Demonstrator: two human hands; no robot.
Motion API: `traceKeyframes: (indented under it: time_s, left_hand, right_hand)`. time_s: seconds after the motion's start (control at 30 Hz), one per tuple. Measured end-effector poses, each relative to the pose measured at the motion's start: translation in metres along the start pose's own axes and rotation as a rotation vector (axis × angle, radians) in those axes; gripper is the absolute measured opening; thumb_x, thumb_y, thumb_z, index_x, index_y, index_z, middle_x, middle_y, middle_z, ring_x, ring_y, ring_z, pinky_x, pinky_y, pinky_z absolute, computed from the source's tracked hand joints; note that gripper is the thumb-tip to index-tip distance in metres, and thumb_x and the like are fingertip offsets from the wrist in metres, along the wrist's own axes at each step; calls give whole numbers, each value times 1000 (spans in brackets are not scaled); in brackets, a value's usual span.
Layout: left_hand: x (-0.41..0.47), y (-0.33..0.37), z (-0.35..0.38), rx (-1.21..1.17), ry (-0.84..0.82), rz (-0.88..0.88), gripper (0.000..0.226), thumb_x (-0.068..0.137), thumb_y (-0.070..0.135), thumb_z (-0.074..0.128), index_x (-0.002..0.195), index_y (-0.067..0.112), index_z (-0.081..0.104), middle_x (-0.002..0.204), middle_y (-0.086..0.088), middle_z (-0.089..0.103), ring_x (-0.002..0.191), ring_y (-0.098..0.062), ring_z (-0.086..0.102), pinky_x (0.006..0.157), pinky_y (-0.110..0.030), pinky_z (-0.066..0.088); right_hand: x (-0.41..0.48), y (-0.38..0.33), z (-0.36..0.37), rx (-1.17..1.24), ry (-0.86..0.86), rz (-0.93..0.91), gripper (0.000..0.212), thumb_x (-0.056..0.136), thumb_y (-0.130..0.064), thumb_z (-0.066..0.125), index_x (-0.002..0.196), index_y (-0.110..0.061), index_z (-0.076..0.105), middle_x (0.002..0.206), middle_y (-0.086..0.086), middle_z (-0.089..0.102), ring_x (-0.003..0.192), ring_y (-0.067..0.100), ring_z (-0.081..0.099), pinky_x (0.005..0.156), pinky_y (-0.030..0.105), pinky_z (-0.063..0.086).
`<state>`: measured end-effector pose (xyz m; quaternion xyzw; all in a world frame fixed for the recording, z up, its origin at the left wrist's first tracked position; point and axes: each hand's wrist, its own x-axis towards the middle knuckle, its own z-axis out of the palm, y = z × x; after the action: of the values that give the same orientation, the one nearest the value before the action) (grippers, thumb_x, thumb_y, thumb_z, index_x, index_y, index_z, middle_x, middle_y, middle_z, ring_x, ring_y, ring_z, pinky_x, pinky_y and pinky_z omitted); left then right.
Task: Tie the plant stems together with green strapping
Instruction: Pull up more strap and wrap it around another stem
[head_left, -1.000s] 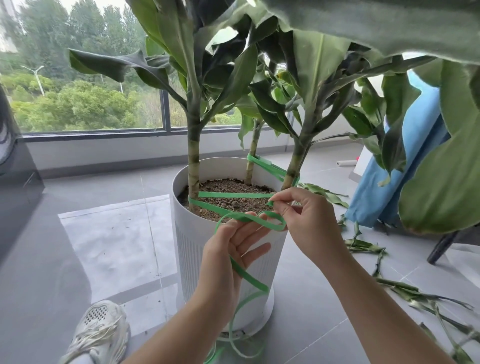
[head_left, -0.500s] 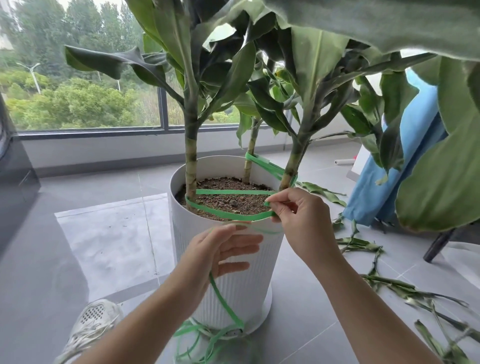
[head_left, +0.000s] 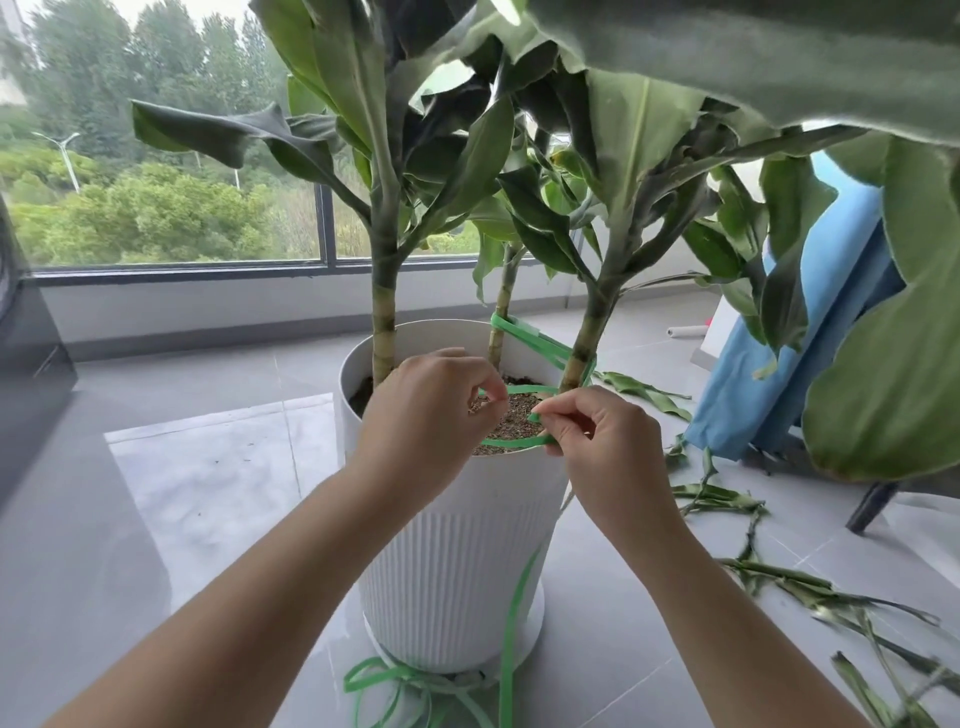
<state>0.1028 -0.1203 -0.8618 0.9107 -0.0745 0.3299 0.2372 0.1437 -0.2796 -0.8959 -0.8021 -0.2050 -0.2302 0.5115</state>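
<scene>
**Change from half a second ago:** the left grip (head_left: 431, 410) was lying open below the rim in front of the white pot (head_left: 457, 561). It is now sitting above the rim, over the soil (head_left: 514, 418). The right grip (head_left: 608, 447) is staying at the near right of the rim. The loose tail (head_left: 514, 613) was trailing from under the left grip. It is now hanging from beneath the right grip, down the pot wall to coils on the floor (head_left: 208, 467).

**Left grip:** narrow, with thumb and forefinger pinching the far run of the green strapping (head_left: 511, 441) and the other fingers curling in.

**Right grip:** narrow, with thumb and forefinger pinching a strapping end just right of the left grip. The near run is passing under its fingers.

**Green strapping:** looping over the soil between the two grips, its far run heading toward the right stem (head_left: 587, 338) just beyond the right grip.

**Left stem** (head_left: 384, 322): standing beyond the left grip, with its base hidden by that grip.

**Upper band** (head_left: 530, 338): wrapping the middle stem (head_left: 501, 312) and the right stem, beyond both grips.

**Cut leaves** (head_left: 727, 499): lying on the floor to the right of the right grip.
</scene>
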Motion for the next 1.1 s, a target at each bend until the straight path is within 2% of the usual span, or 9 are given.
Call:
traceKeyframes:
  time_s: [0.17,0.33,0.43,0.53,0.63,0.73,0.87,1.03,1.1]
  left_hand:
    - [9,3,13,20,-87,-18,11,84,34,63,84,29,73,63,15,49,59,-2,44,50,-21,29]
    - [9,1,19,-1,-90,-38,11,84,34,65,84,28,74,58,15,46,56,-2,43,50,-23,29]
    - [8,0,21,-24,-102,-45,10,83,35,66,84,29,73,59,13,50,56,-3,45,51,-25,33]
    - [9,0,22,-90,-117,-41,9,82,36,68,87,31,73,60,12,52,57,-4,47,51,-27,39]
    - [10,1,22,-127,-120,-40,7,82,33,67,85,30,72,58,8,51,56,-8,46,55,-32,42]
    - [10,1,22,-109,-123,-43,7,82,32,66,79,31,71,55,11,47,58,-10,44,57,-27,33]
    - [10,-1,19,-75,-113,-83,7,82,30,65,78,31,71,50,11,43,55,-6,42,61,-26,26]
    - [11,-4,15,-47,-143,-138,8,81,30,64,74,33,67,50,9,44,52,-5,40,50,-23,27]
    - [10,-3,15,-32,-166,-135,8,80,30,63,74,33,66,52,9,46,52,-4,41,49,-24,29]
  right_hand:
    - [0,-3,-2,14,-8,-5,10,84,-6,68,83,-14,74,77,-12,68,61,7,67,58,18,55]
    - [-1,-2,-2,19,1,-3,15,84,-5,69,86,-20,65,73,-9,67,64,4,67,58,15,55]
    - [0,-1,-3,-22,15,-5,21,82,-7,71,81,-17,53,70,-2,65,62,6,67,58,23,57]
    - [1,-2,-4,-46,5,0,23,82,-8,72,80,-15,50,69,0,65,60,8,67,60,31,58]
    - [1,-5,-5,-47,-20,6,21,82,-9,72,79,-15,52,68,-1,65,59,8,67,59,27,57]
    - [3,-7,-9,-9,-90,36,15,82,-9,72,78,-15,59,68,-1,68,60,8,67,58,16,54]
    - [5,-5,-20,101,-223,79,13,76,-12,76,86,-15,70,73,-1,72,66,13,70,69,32,60]
    - [-1,-9,-27,135,-297,10,31,64,-29,79,93,-20,71,99,-10,70,67,16,68,68,38,59]
    - [0,-9,-31,127,-310,23,35,61,-30,81,92,-19,71,88,-7,72,68,15,69,69,35,59]
